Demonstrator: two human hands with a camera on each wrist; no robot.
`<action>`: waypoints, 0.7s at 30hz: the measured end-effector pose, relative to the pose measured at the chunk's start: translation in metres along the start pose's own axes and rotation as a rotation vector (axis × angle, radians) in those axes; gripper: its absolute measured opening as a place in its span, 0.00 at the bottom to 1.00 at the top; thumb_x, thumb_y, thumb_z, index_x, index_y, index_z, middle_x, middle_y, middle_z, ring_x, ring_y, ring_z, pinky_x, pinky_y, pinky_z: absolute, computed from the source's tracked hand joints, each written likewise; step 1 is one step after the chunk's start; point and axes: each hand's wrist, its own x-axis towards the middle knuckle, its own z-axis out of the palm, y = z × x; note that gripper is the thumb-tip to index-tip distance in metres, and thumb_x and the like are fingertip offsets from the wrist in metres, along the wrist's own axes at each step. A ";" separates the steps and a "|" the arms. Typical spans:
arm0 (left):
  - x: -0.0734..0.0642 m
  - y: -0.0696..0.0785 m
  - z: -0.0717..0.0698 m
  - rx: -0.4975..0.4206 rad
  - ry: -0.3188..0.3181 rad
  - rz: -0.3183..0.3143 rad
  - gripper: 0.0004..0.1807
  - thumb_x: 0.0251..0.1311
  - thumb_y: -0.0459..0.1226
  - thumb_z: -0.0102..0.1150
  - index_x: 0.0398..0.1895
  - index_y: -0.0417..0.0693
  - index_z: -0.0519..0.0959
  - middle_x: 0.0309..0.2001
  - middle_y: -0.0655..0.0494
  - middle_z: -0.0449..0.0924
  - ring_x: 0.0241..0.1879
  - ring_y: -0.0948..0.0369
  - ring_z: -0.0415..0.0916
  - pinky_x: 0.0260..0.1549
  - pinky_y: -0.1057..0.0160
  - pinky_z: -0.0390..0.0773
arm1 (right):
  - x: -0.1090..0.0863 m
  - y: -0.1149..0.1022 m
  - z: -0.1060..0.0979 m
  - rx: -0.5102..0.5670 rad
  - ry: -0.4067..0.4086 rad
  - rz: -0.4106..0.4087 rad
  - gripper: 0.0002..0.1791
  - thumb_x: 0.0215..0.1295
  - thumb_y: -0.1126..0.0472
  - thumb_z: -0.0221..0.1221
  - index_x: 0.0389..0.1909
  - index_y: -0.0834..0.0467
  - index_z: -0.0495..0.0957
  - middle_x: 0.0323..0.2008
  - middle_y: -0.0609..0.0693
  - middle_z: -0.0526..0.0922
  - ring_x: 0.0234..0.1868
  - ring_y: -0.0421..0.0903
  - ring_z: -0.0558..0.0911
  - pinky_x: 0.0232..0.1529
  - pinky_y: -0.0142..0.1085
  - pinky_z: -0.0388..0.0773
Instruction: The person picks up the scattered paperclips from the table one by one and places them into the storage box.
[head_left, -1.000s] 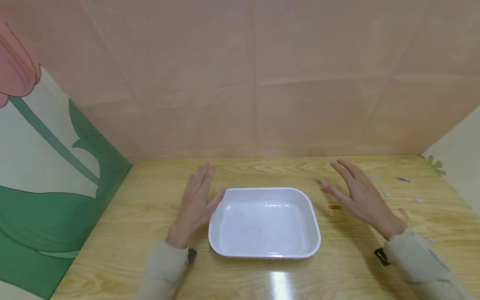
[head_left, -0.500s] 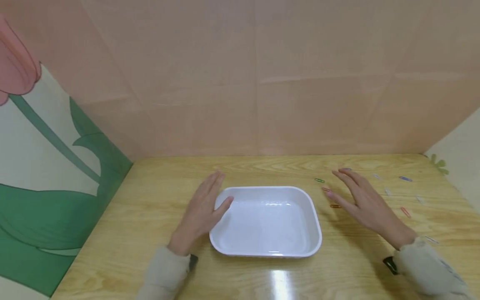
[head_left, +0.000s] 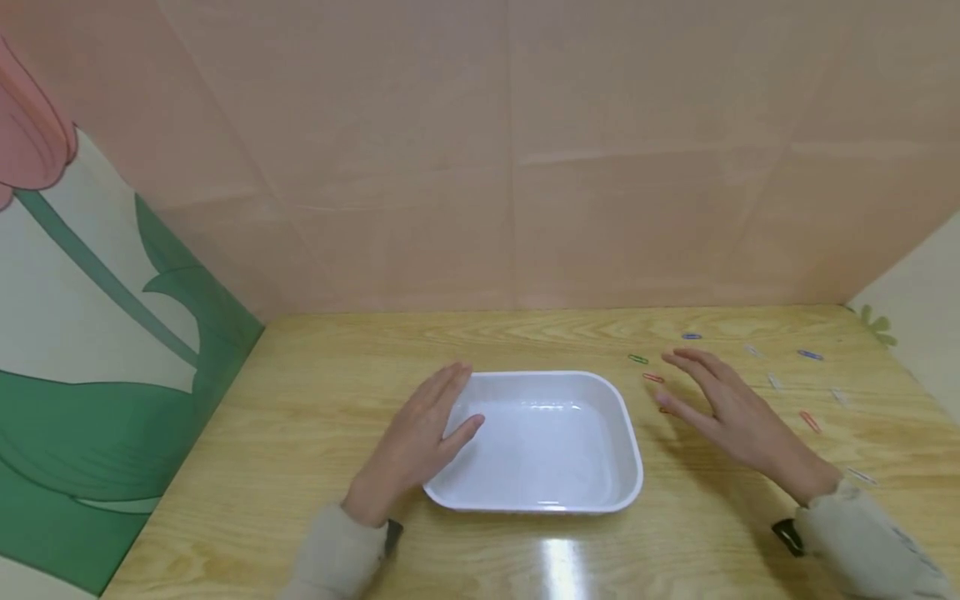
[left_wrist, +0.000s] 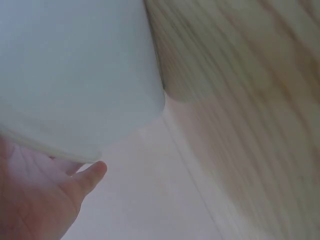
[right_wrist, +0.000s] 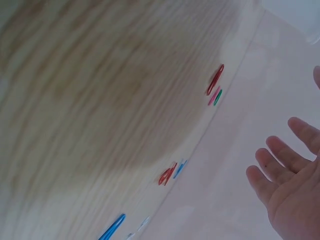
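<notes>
A white rectangular tray with rounded corners sits on the wooden table. Over its left rim is my left hand, fingers straight and thumb spread; whether it touches the rim I cannot tell. The left wrist view shows the tray's outer side beside that hand. To the right of the tray my right hand hovers above the table with loosely bent fingers, holding nothing. Near its fingertips lie a red paper clip and a green paper clip; another reddish clip is mostly hidden behind its thumb.
Several more paper clips are scattered at the table's right, including a blue one, a pink-red one and a white one. A dark blue clip lies near the back wall. A flower-printed panel borders the left.
My left hand has moved right and nearer to me, over the tray's left rim. The right hand has drifted slightly right and nearer, uncovering the back blue clip. The tray has barely shifted in view.
</notes>
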 end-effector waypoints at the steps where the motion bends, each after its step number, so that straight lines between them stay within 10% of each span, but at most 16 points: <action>1: 0.000 0.001 0.001 0.000 -0.010 0.003 0.37 0.72 0.52 0.50 0.77 0.44 0.58 0.76 0.45 0.60 0.75 0.48 0.57 0.75 0.45 0.60 | -0.001 0.001 0.000 -0.001 -0.004 0.000 0.36 0.69 0.48 0.59 0.73 0.58 0.62 0.71 0.66 0.62 0.68 0.72 0.62 0.54 0.76 0.64; 15: -0.003 0.004 0.005 0.015 -0.057 -0.052 0.38 0.72 0.54 0.48 0.76 0.41 0.59 0.76 0.45 0.58 0.76 0.49 0.55 0.76 0.49 0.57 | -0.001 0.011 0.004 0.104 -0.054 -0.043 0.24 0.69 0.53 0.61 0.63 0.58 0.74 0.60 0.64 0.77 0.63 0.69 0.71 0.64 0.75 0.56; 21: -0.003 0.004 0.004 0.021 -0.057 -0.063 0.36 0.73 0.52 0.48 0.75 0.38 0.60 0.75 0.44 0.60 0.76 0.49 0.55 0.77 0.50 0.58 | 0.000 0.015 0.006 0.066 -0.058 -0.060 0.23 0.67 0.53 0.62 0.60 0.59 0.77 0.55 0.61 0.82 0.57 0.65 0.78 0.57 0.69 0.71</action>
